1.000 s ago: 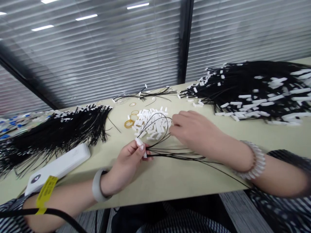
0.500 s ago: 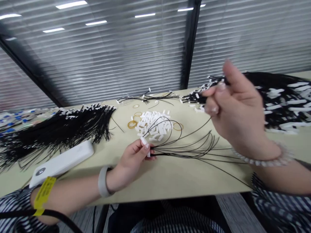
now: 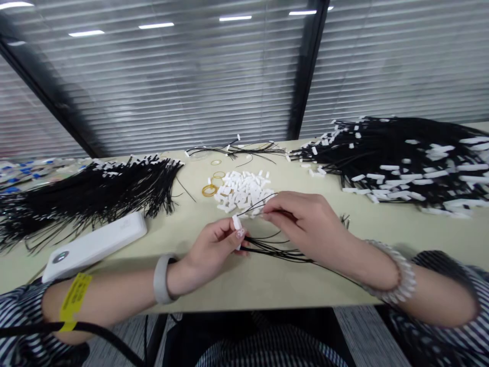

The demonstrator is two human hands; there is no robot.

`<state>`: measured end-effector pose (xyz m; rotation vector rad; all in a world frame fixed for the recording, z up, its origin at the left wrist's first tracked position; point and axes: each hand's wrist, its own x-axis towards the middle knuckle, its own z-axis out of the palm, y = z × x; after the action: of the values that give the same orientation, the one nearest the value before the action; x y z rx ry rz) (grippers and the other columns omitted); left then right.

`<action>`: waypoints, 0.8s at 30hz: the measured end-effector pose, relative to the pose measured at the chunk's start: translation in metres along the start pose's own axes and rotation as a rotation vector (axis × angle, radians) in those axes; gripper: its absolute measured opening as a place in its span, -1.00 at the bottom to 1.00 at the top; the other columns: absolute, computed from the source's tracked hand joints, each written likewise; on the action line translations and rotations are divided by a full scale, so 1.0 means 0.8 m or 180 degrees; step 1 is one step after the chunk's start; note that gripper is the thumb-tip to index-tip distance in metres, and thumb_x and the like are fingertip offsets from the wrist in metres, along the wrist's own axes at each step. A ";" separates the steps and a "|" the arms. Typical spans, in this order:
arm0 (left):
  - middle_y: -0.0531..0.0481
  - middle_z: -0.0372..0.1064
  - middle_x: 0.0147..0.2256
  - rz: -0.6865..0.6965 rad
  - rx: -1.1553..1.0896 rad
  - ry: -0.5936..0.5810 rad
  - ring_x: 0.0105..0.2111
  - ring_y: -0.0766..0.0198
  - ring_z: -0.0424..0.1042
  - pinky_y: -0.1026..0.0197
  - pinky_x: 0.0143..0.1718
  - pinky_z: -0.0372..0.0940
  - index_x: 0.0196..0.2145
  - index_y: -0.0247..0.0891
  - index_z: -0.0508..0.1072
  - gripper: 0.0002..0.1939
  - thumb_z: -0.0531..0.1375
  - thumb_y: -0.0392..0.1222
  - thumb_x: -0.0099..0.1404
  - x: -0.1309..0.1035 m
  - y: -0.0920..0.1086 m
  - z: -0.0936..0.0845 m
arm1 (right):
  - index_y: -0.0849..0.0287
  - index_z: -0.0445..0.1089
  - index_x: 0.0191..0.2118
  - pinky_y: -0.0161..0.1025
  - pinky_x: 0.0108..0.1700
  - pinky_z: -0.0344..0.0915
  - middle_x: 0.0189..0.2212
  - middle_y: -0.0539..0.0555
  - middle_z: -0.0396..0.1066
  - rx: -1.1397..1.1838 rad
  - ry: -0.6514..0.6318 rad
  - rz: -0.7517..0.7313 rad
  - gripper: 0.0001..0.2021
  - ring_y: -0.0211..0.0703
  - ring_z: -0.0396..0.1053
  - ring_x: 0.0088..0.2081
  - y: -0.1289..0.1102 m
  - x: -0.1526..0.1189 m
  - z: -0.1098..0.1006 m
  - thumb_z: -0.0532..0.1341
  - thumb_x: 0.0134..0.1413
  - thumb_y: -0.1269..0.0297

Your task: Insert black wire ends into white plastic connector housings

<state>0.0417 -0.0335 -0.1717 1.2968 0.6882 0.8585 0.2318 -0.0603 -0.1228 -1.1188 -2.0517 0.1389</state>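
Note:
My left hand (image 3: 214, 248) pinches a white connector (image 3: 237, 223) together with several black wires (image 3: 273, 248) that run off to the right. Close by on the right, my right hand (image 3: 305, 219) has its thumb and forefinger closed on a thin black wire (image 3: 252, 207) that leads toward the white connector. The wires pass under my right hand, where part of them is hidden. Just beyond both hands lies a pile of small white pieces (image 3: 244, 188).
A black wire bundle (image 3: 114, 193) lies at the left, a larger one with white tips (image 3: 401, 148) at the right. A white power bank (image 3: 95, 247) rests by my left forearm. Yellow rings (image 3: 209, 190) and loose wires (image 3: 252, 150) lie behind.
My right hand has come down and left from its raised position to beside my left hand, and now pinches a wire near the connector. My left hand keeps its hold.

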 end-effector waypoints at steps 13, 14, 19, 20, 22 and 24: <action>0.09 0.31 -0.52 -0.0034 0.0104 -0.0240 -0.49 0.39 0.36 0.32 -0.44 0.31 -0.47 -0.33 0.38 -0.79 0.25 -0.11 0.10 -0.001 0.003 0.001 | 0.30 0.35 -0.43 -0.38 -0.38 0.14 -0.51 0.02 0.34 -0.0361 0.0072 -0.0510 -0.87 -0.36 0.25 -0.45 0.007 0.002 0.027 0.10 0.09 0.46; 0.09 0.31 -0.52 -0.0037 0.0116 -0.0240 -0.49 0.39 0.36 0.32 -0.44 0.30 -0.47 -0.33 0.38 -0.79 0.25 -0.11 0.10 -0.001 0.004 0.001 | 0.30 0.35 -0.43 -0.38 -0.38 0.14 -0.51 0.02 0.35 -0.0378 0.0063 -0.0538 -0.87 -0.35 0.25 -0.45 0.007 0.002 0.027 0.10 0.10 0.46; 0.10 0.29 -0.53 -0.0094 0.0119 -0.0331 -0.49 0.40 0.35 0.32 -0.43 0.29 -0.49 -0.34 0.36 -0.78 0.24 -0.11 0.11 -0.003 0.005 0.003 | 0.31 0.36 -0.43 -0.34 -0.37 0.18 -0.51 0.06 0.35 -0.0489 0.0042 -0.0748 -0.84 -0.30 0.26 -0.43 0.011 -0.001 0.027 0.06 0.10 0.49; 0.10 0.28 -0.53 -0.0108 0.0124 -0.0346 -0.49 0.40 0.34 0.32 -0.43 0.29 -0.49 -0.34 0.35 -0.77 0.24 -0.11 0.11 -0.003 0.005 0.003 | 0.31 0.37 -0.42 -0.33 -0.37 0.19 -0.50 0.06 0.35 -0.0564 0.0036 -0.0812 -0.83 -0.28 0.27 -0.42 0.013 -0.002 0.027 0.05 0.10 0.50; 0.09 0.27 -0.53 -0.0132 0.0170 -0.0394 -0.49 0.40 0.33 0.31 -0.42 0.29 -0.49 -0.34 0.33 -0.77 0.23 -0.11 0.12 -0.003 0.006 0.002 | 0.30 0.37 -0.39 -0.31 -0.35 0.21 -0.47 0.08 0.36 -0.0788 0.0043 -0.1061 -0.81 -0.26 0.27 -0.39 0.015 -0.004 0.026 0.03 0.10 0.52; 0.09 0.26 -0.53 -0.0153 0.0252 -0.0478 -0.50 0.41 0.32 0.31 -0.42 0.28 -0.50 -0.35 0.32 -0.75 0.21 -0.10 0.14 -0.003 0.007 0.002 | 0.29 0.38 -0.39 -0.30 -0.35 0.22 -0.45 0.09 0.38 -0.1095 0.0129 -0.1453 -0.80 -0.23 0.28 -0.36 0.016 -0.004 0.024 0.02 0.10 0.53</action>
<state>0.0407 -0.0364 -0.1660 1.3949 0.6369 0.6931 0.2282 -0.0499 -0.1436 -0.8059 -2.2908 -0.4740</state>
